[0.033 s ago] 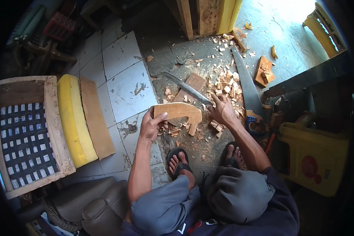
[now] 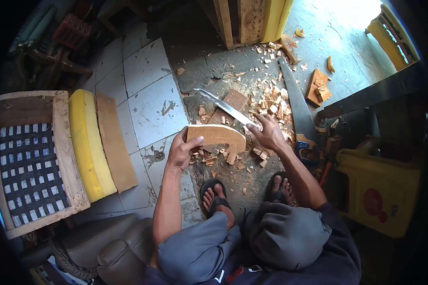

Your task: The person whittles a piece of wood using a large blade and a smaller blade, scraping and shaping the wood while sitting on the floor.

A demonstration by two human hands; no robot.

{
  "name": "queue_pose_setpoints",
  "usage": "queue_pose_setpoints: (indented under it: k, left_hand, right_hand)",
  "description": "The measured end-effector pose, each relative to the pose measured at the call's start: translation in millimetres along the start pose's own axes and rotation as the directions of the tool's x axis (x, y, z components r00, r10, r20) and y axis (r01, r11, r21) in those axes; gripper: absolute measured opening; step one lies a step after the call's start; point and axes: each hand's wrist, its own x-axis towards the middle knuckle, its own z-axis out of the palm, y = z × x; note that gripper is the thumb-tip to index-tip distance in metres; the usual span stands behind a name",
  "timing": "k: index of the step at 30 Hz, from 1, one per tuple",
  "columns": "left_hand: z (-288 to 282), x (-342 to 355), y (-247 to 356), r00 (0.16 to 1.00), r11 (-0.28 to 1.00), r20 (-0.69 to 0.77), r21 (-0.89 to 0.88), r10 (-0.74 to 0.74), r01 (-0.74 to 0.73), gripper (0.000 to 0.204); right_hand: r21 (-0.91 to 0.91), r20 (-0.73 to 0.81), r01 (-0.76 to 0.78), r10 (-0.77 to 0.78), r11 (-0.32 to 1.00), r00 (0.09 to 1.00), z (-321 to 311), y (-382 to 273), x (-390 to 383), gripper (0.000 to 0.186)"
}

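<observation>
One curved wooden piece (image 2: 216, 135) is gripped in the left hand (image 2: 179, 151) above the floor (image 2: 199, 66) near the white tiles' (image 2: 150, 107) right edge, the right hand (image 2: 271, 135) grasping a long blade (image 2: 226, 108), seemingly for shaping whose next stroke needs steady bracing.

A flat, light-brown wooden piece (image 2: 214, 135), with a pale, curved upper edge and a short leg at its right end, is held by its left end. A long, shiny blade (image 2: 227, 108) is held slanting beyond it, tip pointed away and left.
</observation>
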Motion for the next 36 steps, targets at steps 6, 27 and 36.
queue_pose_setpoints:
  k: [6, 27, 36]
  left_hand:
    - [66, 15, 30, 0.942, 0.961, 0.327, 0.275, -0.081, -0.013, 0.047]
    - [35, 61, -31, 0.968, 0.956, 0.018, -0.152, -0.249, 0.249, 0.041]
    - [77, 45, -76, 0.964, 0.872, 0.139, -0.412, -0.226, 0.264, 0.030]
  right_hand:
    - [0.859, 0.484, -0.353, -0.368, 0.371, 0.794, -23, -33, -12, 0.075]
    - [0.391, 0.145, -0.301, 0.264, 0.870, 0.953, 9, 27, -22, 0.048]
    - [0.886, 0.204, -0.250, 0.155, 0.390, 0.967, 1, -32, -51, 0.041]
